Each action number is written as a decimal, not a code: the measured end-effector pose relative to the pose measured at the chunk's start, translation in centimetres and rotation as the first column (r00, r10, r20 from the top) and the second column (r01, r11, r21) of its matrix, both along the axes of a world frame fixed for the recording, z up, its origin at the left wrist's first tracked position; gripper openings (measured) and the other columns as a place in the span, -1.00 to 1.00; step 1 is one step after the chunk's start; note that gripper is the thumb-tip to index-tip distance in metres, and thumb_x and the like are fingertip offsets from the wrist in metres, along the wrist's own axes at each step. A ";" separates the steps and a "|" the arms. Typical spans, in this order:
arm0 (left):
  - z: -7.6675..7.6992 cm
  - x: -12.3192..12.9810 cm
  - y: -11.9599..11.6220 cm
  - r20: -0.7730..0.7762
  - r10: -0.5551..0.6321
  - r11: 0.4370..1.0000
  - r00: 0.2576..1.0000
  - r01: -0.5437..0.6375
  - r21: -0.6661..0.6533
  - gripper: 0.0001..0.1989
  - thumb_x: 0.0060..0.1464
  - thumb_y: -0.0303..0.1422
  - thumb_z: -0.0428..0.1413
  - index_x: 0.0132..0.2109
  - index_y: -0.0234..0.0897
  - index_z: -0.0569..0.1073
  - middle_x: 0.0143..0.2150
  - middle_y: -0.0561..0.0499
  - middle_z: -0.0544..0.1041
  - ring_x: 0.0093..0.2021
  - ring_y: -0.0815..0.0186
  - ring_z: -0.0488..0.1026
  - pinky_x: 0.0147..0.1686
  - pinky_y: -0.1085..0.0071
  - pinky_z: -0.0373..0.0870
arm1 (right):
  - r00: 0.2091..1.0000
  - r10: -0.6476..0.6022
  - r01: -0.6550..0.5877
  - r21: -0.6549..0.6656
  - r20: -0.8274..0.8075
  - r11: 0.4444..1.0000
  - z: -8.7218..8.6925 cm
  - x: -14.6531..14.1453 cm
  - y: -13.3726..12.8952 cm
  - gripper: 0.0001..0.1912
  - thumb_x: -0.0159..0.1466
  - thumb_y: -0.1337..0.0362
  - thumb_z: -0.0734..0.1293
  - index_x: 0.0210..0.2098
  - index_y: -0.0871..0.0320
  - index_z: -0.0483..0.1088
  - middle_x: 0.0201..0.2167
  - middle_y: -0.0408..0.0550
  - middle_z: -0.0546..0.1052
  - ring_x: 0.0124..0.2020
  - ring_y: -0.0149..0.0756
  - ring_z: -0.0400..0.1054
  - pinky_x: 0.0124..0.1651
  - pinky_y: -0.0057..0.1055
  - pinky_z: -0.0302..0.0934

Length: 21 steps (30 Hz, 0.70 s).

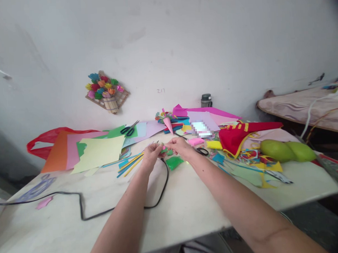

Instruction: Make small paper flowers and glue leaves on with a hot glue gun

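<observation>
The left hand (152, 156) and right hand (179, 147) pinch a small pink-and-green paper piece (164, 147) between them, above the worktop (186, 207); exact grip points are too small to tell. Light fingertip pressure should avoid creasing. Just nearer lie a green packet (174, 163) and black cable (168, 175), best kept clear.

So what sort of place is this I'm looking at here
Probably a paper-craft corner in a plain room, perhaps at home: coloured sheets spread over a table, scissors lying among them, and a colourful flower decoration on the wall.
</observation>
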<state>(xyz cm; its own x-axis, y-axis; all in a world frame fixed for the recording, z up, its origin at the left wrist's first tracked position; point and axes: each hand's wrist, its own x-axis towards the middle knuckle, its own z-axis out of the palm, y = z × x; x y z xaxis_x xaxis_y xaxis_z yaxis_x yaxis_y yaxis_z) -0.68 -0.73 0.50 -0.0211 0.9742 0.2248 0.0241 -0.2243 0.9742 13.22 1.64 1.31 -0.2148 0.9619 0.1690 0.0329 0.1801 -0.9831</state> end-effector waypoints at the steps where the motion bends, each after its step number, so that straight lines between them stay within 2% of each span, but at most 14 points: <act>1: 0.0 0.0 0.0 0.005 -0.008 1.000 1.000 0.008 -0.012 -0.67 -0.23 -0.13 0.16 -0.51 -0.34 0.32 -0.63 0.07 0.41 -0.63 0.39 0.37 -0.53 0.44 0.35 | 1.000 -0.011 0.011 0.004 0.008 1.000 -0.1 0.0 0.1 -0.81 -0.07 0.23 0.34 -0.60 0.23 0.30 -0.72 -0.23 0.32 -0.76 -0.60 0.04 -0.73 -0.59 -0.08; 7: -0.1 -0.2 -0.2 0.037 -0.067 0.997 0.997 0.069 -0.046 -0.67 -0.17 -0.14 0.13 -0.51 -0.36 0.31 -0.60 0.02 0.44 -0.61 0.41 0.38 -0.51 0.45 0.35 | 0.998 0.052 -0.052 0.007 -0.042 0.999 -0.7 0.0 0.7 -0.86 -0.02 0.26 0.28 -0.58 0.22 0.30 -0.68 -0.21 0.34 -0.75 -0.59 0.04 -0.72 -0.58 -0.08; 11: -0.3 -0.4 0.0 0.057 -0.091 0.995 0.994 0.094 -0.044 -0.68 -0.16 -0.15 0.13 -0.48 -0.36 0.33 -0.59 0.01 0.44 -0.61 0.41 0.38 -0.50 0.45 0.35 | 0.993 0.087 -0.089 -0.028 -0.078 0.996 -0.5 0.1 0.6 -0.77 0.03 0.17 0.26 -0.58 0.22 0.28 -0.68 -0.20 0.34 -0.76 -0.59 0.03 -0.73 -0.56 -0.10; 14: -0.5 -0.5 0.1 0.056 -0.114 0.992 0.992 0.117 -0.044 -0.69 -0.14 -0.15 0.12 -0.47 -0.36 0.33 -0.57 0.00 0.45 -0.60 0.41 0.38 -0.51 0.45 0.35 | 0.996 0.074 -0.075 -0.016 -0.054 0.997 -0.3 0.0 0.2 -0.73 0.00 0.12 0.29 -0.59 0.22 0.27 -0.71 -0.24 0.29 -0.76 -0.59 0.03 -0.73 -0.57 -0.10; 21: -0.4 -0.4 0.0 0.057 -0.119 0.991 0.991 0.122 -0.057 -0.68 -0.13 -0.14 0.11 -0.46 -0.36 0.32 -0.57 0.00 0.46 -0.60 0.39 0.39 -0.51 0.44 0.36 | 1.000 0.026 -0.026 0.014 0.008 1.000 -0.4 -0.2 0.1 -0.83 -0.01 0.25 0.29 -0.62 0.21 0.25 -0.79 -0.31 0.17 -0.74 -0.58 0.03 -0.68 -0.57 -0.05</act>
